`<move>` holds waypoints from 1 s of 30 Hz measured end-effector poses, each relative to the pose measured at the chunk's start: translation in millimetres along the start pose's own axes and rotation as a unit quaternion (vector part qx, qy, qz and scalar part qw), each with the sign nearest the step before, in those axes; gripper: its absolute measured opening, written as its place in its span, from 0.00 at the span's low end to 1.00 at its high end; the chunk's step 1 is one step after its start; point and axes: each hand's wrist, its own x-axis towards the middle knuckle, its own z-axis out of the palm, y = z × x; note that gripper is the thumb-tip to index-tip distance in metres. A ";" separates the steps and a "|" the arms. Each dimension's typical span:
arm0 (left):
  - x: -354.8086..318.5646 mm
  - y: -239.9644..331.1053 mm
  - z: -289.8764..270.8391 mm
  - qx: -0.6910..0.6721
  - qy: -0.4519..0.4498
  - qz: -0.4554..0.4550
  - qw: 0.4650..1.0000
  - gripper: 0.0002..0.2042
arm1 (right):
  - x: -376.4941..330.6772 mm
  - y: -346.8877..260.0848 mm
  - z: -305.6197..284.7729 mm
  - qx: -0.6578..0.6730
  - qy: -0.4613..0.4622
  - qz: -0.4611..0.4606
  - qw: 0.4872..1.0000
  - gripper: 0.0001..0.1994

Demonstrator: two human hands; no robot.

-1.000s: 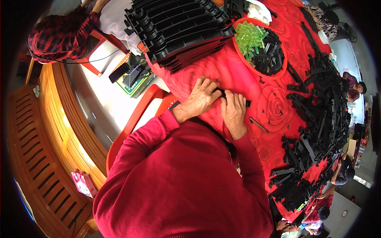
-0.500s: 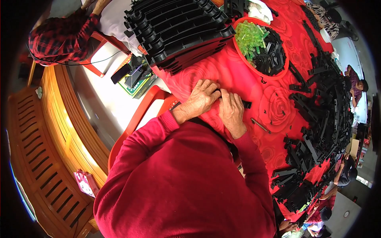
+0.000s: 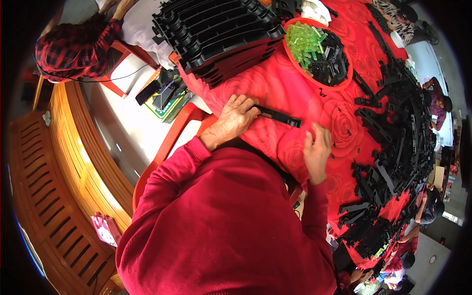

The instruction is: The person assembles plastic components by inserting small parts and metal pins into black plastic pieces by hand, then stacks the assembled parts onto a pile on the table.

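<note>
My left hand [image 3: 239, 116] is closed around the near-left end of a long black plastic strip [image 3: 279, 117], which points to the right just above the red tablecloth [image 3: 255, 83]. The strip's far end shows a small clip-like shape. To the right, my right hand [image 3: 317, 150] is low over the cloth, apart from the strip. Its thumb and fingers are bent with a gap between them, and nothing shows in that gap. The palm side, and any thing beneath the hand, is hidden.
A stack of black plastic frames [image 3: 216, 37] stands at the far edge. Beside it, an orange-rimmed basin [image 3: 339, 87] holds green and black pieces. Black parts [image 3: 393, 142] heap along the right. A red chair [image 3: 169, 142] and a person in a plaid shirt [image 3: 73, 51] are left.
My right hand has let go of the black strip and moved right and nearer, over where a thin stick lay. More of the strip now shows in my left hand.
</note>
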 end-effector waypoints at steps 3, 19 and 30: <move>-2.7 -0.4 1.4 -0.006 0.013 0.010 1.000 0.06 | -23.2 30.1 -4.3 -0.058 -0.047 0.021 0.997 0.11; -5.6 -11.3 -10.9 0.002 0.008 -0.073 0.997 0.24 | 19.6 -20.6 -21.0 0.479 0.096 0.212 0.847 0.08; -2.2 -8.2 -10.5 -0.056 -0.023 -0.109 0.992 0.19 | 87.4 -84.6 54.6 0.773 0.025 0.195 0.602 0.13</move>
